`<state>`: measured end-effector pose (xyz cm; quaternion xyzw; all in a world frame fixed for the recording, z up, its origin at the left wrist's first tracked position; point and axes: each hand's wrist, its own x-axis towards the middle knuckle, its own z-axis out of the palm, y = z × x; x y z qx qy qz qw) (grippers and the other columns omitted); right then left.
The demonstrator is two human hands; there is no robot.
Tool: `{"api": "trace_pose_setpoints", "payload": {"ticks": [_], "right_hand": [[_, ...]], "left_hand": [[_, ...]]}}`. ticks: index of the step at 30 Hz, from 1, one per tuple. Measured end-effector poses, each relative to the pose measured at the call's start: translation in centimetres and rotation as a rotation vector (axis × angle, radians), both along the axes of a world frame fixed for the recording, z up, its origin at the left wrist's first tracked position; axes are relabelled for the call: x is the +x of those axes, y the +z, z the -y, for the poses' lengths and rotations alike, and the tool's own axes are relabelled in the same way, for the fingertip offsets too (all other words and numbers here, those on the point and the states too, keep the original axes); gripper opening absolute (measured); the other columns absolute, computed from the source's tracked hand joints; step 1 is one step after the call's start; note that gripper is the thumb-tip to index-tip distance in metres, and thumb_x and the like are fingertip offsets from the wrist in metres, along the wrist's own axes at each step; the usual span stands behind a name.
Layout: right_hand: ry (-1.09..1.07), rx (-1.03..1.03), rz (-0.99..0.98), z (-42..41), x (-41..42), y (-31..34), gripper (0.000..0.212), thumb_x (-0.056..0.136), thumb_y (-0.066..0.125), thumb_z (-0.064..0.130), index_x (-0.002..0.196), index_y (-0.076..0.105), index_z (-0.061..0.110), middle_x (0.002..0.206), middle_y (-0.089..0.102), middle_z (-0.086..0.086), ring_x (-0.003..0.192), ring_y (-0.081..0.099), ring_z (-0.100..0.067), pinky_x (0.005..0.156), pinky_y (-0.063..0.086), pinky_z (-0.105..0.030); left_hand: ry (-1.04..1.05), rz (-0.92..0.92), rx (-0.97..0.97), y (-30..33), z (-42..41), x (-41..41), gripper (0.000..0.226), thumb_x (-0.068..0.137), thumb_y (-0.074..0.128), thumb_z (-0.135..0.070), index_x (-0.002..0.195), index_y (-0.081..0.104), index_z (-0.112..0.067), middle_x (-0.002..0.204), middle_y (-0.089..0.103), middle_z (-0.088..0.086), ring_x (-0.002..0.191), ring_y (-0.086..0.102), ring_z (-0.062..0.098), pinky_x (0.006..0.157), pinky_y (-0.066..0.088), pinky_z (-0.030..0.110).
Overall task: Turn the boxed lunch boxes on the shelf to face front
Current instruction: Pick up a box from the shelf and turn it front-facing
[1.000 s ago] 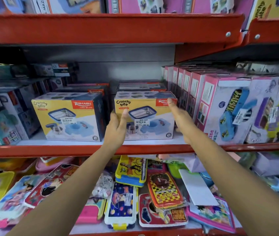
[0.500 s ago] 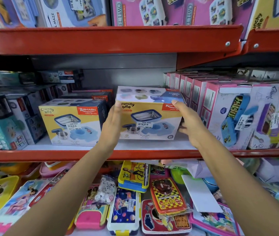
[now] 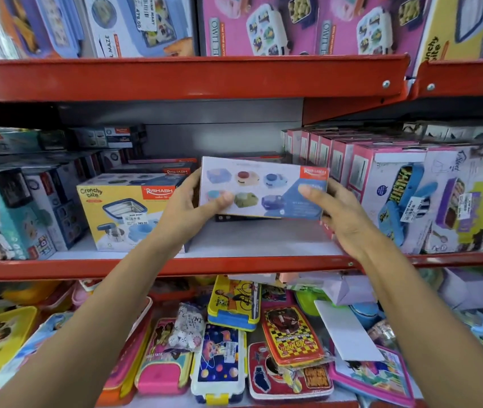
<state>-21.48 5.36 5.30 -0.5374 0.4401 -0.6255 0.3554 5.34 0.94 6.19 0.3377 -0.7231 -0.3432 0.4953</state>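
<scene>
- Nearest, at 6 o'clock, loose lunch boxes [image 3: 225,348] crowd the lowest shelf under both forearms.
- The left hand [image 3: 188,209] clasps the left end of the held box [image 3: 263,187], thumb across its face; the right hand [image 3: 341,216] clasps the right end, thumb on the face, other fingers hidden behind.
- That box hangs at centre, clear of the middle shelf [image 3: 263,241], long axis running 9 to 3 o'clock and slightly tilted. The panel of six small product pictures points at the camera, not the yellow branded front.
- Likely risk: set down this way it would show the wrong side; a slipping end could drop it onto the lower goods.
- At 9 o'clock, the neighbouring yellow box [image 3: 125,213] faces front.
- At 3 o'clock, pink boxes [image 3: 411,195] stand close by; swinging the held box could knock them.
</scene>
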Motion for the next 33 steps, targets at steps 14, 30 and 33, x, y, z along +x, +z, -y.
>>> {"api": "trace_pose_setpoints", "payload": {"ticks": [14,30,33], "right_hand": [[-0.036,0.032,0.055,0.4,0.6,-0.2,0.084,0.068,0.080,0.016,0.143,0.044,0.010,0.126,0.066,-0.003,0.101,0.066,-0.009,0.073,0.052,-0.019],[-0.314,-0.057,-0.334,2.3,1.8,-4.0,0.107,0.062,0.084,-0.007,0.150,0.027,0.011,0.143,0.045,0.003,0.123,0.050,-0.010,0.096,0.050,-0.031],[-0.421,-0.085,-0.492,3.2,2.1,-5.0,0.103,0.059,0.089,0.005,0.145,0.033,0.017,0.145,0.045,-0.006,0.130,0.049,-0.023,0.097,0.052,-0.048]], "left_hand": [[-0.013,-0.034,-0.050,-0.2,-1.0,0.4,0.070,0.091,0.059,-0.053,0.150,0.037,-0.024,0.148,0.050,-0.009,0.135,0.048,0.008,0.114,0.038,0.037],[0.200,-0.139,0.070,-5.7,2.8,-1.6,0.086,0.066,0.081,0.014,0.141,0.042,-0.003,0.137,0.058,0.013,0.126,0.057,0.023,0.106,0.048,0.039],[0.249,-0.112,0.068,-6.4,3.1,-2.4,0.077,0.065,0.080,0.017,0.128,0.046,-0.011,0.113,0.065,-0.003,0.105,0.065,0.014,0.094,0.056,0.034]]}}
